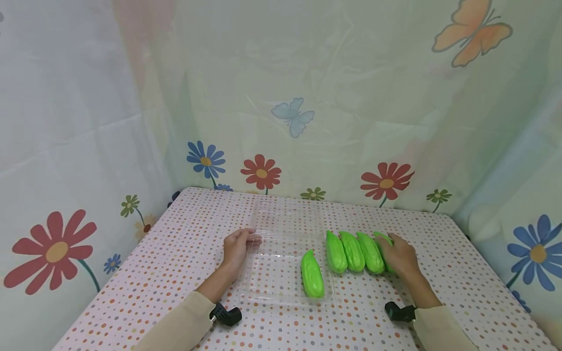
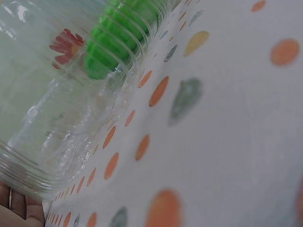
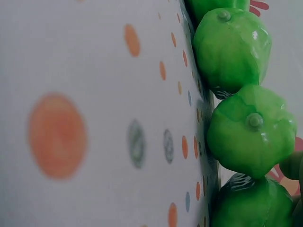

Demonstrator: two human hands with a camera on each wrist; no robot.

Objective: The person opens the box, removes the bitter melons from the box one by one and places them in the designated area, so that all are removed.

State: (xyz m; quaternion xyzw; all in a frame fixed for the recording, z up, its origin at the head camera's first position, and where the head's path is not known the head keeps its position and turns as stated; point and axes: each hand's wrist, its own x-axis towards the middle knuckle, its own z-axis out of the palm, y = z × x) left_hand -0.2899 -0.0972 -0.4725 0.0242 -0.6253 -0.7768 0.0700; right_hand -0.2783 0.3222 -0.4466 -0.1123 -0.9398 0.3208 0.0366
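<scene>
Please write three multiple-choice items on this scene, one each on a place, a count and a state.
1. Where does the single green gourd lie?
A. inside the clear tray
B. on the wall
C. under the left hand

2. How many gourds lie outside the tray, in the row on the dotted cloth?
A. one
B. four
C. seven

3. What is the right hand doing?
A. hanging idle off the table
B. resting on the rightmost gourd
C. lifting the tray

Answers: 1 A, the head view shows it within the tray's rim. 2 B, four lie side by side. 3 B, its fingers cover that gourd, while the left hand touches the tray's edge.
</scene>
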